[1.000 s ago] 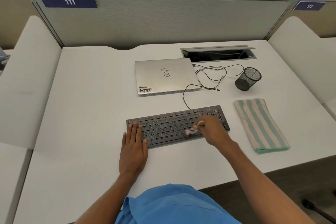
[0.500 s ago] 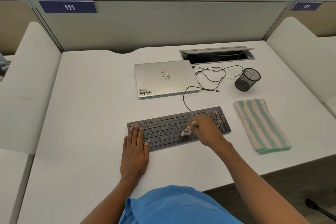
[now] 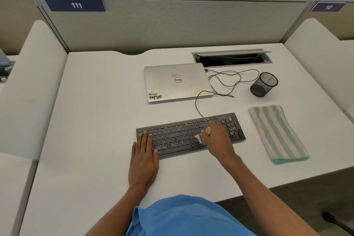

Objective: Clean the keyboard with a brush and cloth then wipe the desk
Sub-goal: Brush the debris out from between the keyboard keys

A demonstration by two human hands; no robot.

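The keyboard (image 3: 176, 140) lay flat at the near middle of the desk (image 3: 95, 120), square to the person, and here was the brush (image 3: 199, 138) down on it, pink bristles touching the keys right of centre. The right hand (image 3: 216, 141) had its fingers curled round the brush, the pale handle end poking out at twelve o'clock of the knuckles; a low, short grip, likely chosen to work the bristles between the keys. The left hand (image 3: 143, 161) was flat, fingers straight and released, fingertips on the keyboard's nine o'clock end and palm on the desk, which looked like bracing so the board would not slide under the strokes. Pale specks showed on the number pad at the three o'clock end, so the brushing step seemed only part done. The striped cloth (image 3: 277, 134) waited folded at three o'clock of the keyboard, apart from it, handy for the wipe. At twelve o'clock sat a closed laptop (image 3: 176, 82), the keyboard's cable (image 3: 224, 80) looping toward it, and a mesh cup (image 3: 264, 84) at two o'clock
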